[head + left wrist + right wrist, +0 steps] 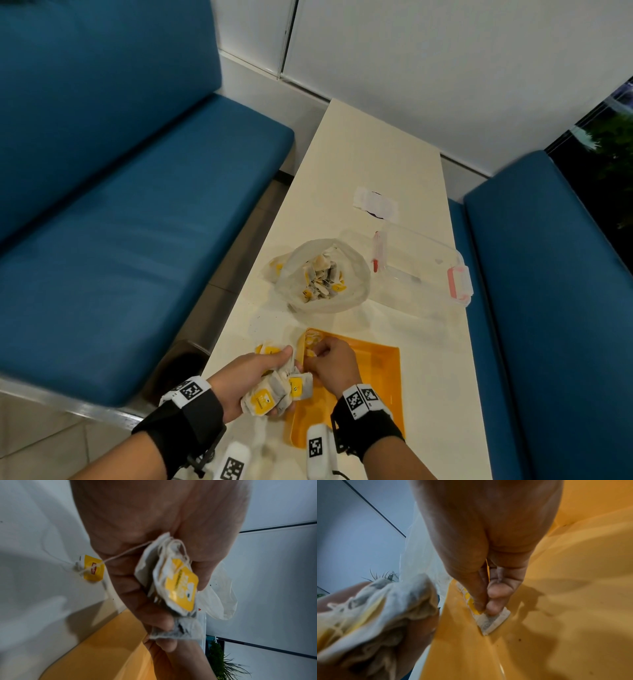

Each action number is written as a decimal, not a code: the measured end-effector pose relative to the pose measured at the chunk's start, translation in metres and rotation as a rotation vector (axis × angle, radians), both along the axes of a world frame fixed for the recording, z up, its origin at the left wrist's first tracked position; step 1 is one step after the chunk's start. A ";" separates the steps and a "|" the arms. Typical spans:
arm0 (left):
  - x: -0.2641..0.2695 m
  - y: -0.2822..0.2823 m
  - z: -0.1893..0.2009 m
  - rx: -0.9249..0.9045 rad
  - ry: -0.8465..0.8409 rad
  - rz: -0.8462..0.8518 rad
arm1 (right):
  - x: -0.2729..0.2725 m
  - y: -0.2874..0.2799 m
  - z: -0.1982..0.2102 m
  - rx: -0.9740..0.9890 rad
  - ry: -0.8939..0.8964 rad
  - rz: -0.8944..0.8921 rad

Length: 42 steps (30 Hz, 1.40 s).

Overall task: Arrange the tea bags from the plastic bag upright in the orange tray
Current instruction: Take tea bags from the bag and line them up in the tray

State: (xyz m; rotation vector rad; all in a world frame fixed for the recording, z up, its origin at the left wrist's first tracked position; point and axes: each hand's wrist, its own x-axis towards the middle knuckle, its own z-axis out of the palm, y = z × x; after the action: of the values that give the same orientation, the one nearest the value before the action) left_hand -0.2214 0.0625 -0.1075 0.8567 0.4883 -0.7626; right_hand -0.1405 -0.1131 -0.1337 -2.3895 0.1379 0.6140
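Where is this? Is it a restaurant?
Probably a cafe or canteen booth: blue padded benches face each other across a narrow white table, and a plant shows behind glass.

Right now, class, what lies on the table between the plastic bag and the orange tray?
Nothing: in the head view a bare strip of table separates the plastic bag from the orange tray.

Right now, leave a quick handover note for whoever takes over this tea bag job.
Left hand: grips a bunch of tea bags beside the orange tray.
Right hand: pinches one tea bag, standing it along the tray's left wall.
Done: a short row of tea bags at the far left corner.
Left: the bunch, plus many in the plastic bag behind the tray.
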 end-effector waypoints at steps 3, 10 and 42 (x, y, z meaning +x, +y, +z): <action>-0.001 0.000 0.000 -0.007 -0.004 0.000 | -0.002 -0.002 0.000 0.010 0.015 -0.039; 0.002 0.006 0.005 -0.005 -0.019 0.006 | -0.018 -0.014 0.048 0.248 -0.116 0.034; -0.006 0.019 0.004 -0.082 -0.010 0.124 | -0.025 -0.047 0.038 0.231 0.097 0.022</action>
State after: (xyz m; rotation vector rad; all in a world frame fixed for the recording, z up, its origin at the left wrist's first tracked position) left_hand -0.2274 0.0815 -0.1031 0.7468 0.4932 -0.6597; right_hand -0.1651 -0.1603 -0.0961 -2.1427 0.0775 0.7169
